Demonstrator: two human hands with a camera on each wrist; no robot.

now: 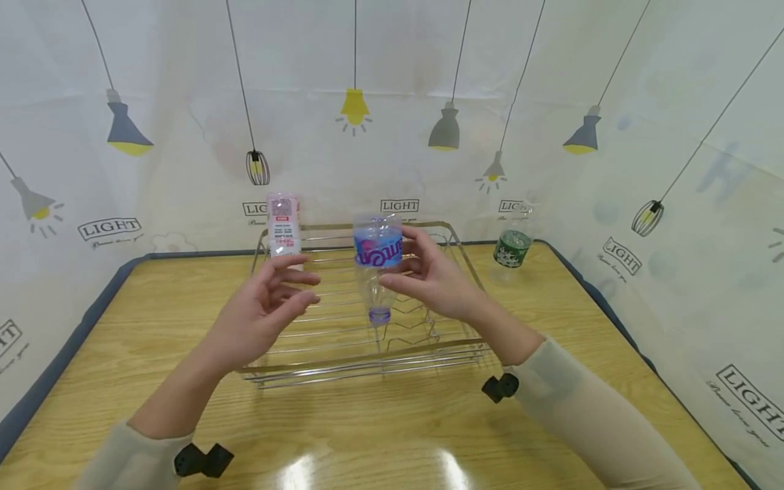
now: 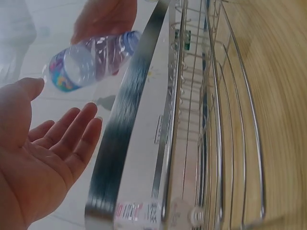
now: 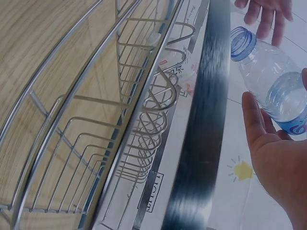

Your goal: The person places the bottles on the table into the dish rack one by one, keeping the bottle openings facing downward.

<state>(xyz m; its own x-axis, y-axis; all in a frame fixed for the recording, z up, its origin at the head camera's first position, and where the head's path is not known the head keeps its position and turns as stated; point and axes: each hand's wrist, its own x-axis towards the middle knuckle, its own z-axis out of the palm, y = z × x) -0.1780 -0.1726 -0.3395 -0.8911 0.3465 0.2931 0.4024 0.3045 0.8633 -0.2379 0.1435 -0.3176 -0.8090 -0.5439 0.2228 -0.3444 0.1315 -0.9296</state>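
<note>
My right hand [image 1: 437, 279] holds a clear plastic bottle [image 1: 378, 253] upside down, with its purple neck ring pointing down and its blue-and-purple label near the top. Thumb and fingers curve round the bottle's side in the right wrist view, where the open threaded neck shows without a cap. The bottle hangs above a wire dish rack [image 1: 367, 358]. To the left, my left hand [image 1: 263, 303] is over the rack's left side, its fingers loosely bent and nothing in them. In the left wrist view its palm [image 2: 41, 177] faces the bottle with a gap between.
A pinkish bottle [image 1: 283, 228] with a white, red-printed label stands upside down at the rack's back left. Behind the rack to the right, a clear bottle with a green label [image 1: 512, 249] is on the wooden table [image 1: 380, 429]. Lamp-printed cloth [image 1: 404, 156] surrounds the table's back and sides.
</note>
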